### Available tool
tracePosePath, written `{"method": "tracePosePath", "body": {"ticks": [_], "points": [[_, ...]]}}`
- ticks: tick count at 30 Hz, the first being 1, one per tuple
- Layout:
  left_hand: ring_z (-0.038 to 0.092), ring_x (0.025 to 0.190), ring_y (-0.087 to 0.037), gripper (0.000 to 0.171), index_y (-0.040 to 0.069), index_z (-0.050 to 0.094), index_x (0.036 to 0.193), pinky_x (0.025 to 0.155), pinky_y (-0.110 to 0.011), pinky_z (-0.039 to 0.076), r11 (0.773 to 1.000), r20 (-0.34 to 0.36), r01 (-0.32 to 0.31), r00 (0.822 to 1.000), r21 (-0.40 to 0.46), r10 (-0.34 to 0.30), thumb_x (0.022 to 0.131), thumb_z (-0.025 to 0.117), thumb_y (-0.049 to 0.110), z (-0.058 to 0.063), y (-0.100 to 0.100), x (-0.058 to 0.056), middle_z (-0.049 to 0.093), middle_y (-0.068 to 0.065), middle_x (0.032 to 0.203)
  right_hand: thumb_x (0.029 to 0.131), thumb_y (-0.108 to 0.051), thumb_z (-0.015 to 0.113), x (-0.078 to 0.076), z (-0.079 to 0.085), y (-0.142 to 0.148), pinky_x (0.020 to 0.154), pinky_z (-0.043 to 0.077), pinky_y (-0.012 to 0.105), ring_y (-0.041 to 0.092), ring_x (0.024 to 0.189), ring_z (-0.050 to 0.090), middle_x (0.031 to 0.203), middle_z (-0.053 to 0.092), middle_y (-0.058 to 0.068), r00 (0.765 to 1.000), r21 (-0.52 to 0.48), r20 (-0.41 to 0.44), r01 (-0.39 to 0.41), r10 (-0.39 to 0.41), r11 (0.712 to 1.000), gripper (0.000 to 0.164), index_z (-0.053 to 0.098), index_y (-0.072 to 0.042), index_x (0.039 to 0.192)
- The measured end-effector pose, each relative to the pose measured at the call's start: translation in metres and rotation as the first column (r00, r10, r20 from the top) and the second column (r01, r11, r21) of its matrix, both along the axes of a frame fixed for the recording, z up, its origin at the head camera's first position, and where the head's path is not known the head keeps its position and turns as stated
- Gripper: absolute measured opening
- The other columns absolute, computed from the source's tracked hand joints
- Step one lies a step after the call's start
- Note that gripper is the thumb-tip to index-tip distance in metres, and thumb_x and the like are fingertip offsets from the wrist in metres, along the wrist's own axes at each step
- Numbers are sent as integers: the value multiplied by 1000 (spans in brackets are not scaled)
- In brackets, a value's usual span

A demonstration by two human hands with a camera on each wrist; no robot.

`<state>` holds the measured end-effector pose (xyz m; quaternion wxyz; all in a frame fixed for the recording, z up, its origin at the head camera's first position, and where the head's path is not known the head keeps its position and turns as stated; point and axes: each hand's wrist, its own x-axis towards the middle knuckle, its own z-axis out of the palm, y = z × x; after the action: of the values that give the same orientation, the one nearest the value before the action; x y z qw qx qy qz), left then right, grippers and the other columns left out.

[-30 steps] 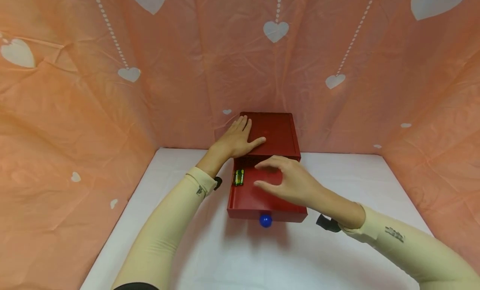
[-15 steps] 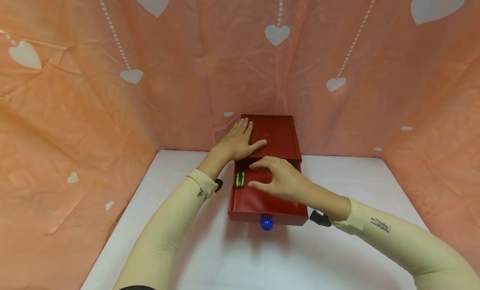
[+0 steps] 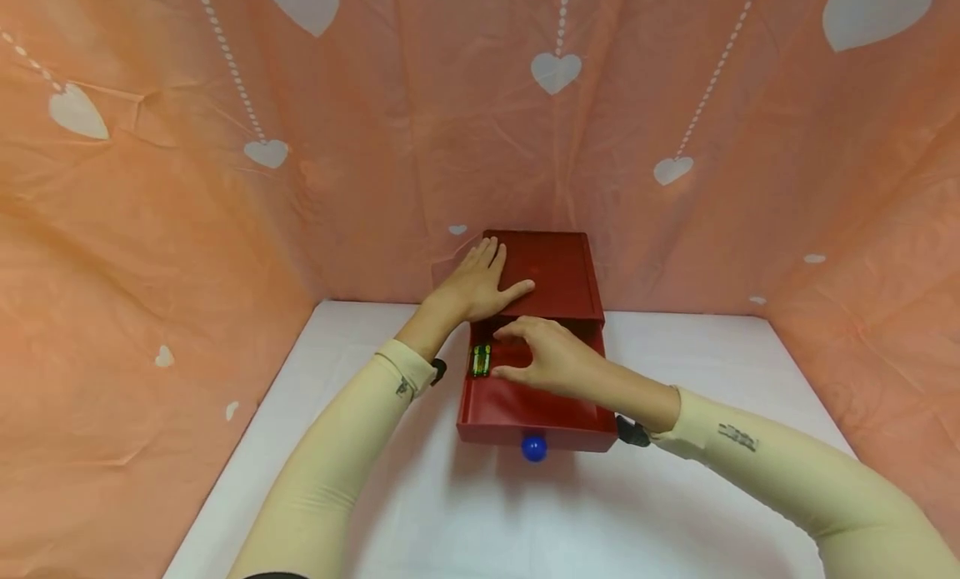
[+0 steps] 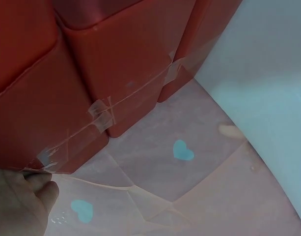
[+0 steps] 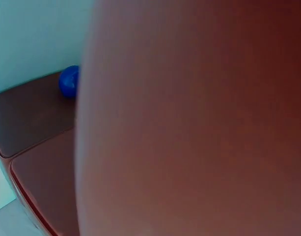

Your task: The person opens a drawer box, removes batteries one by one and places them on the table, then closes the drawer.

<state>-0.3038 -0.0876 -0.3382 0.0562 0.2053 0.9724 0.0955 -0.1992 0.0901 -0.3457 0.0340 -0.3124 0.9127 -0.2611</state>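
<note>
A red box (image 3: 551,275) stands against the back cloth, its drawer (image 3: 536,412) pulled out toward me. My left hand (image 3: 480,287) rests on the box's top at the left, thumb spread. Inside the drawer, along its left wall, lie small green-and-yellow batteries (image 3: 481,360), side by side. My right hand (image 3: 551,358) is over the drawer, thumb and fingers apart, fingertips just right of the batteries, with nothing between them. A round blue knob (image 3: 534,448) is on the drawer front; it shows in the right wrist view too, where the hand blocks most of the picture.
A white table (image 3: 405,496) lies under the box. Orange-pink cloth (image 3: 375,187) with white hearts rises behind and at both sides. In the left wrist view, clear tape (image 4: 102,112) runs across the red side of the box.
My right hand has moved left across the drawer, bringing its fingertips close to the batteries. The left hand has stayed on top of the box. The view has shifted slightly.
</note>
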Motion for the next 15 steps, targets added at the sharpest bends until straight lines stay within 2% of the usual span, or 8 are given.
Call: {"method": "tracePosePath", "body": {"ticks": [15], "points": [[-8,167,-27,97,4,5,172,135,-40,-2,1000,12,-3,1000,19,3,109,33,72,0,0,0,-4,-16,180,94,-33,86,-10,-12,-6,118,47,53,34,135,62,137,71,14,1000,27,20,-17,17,999,57,70,-1,138]]}}
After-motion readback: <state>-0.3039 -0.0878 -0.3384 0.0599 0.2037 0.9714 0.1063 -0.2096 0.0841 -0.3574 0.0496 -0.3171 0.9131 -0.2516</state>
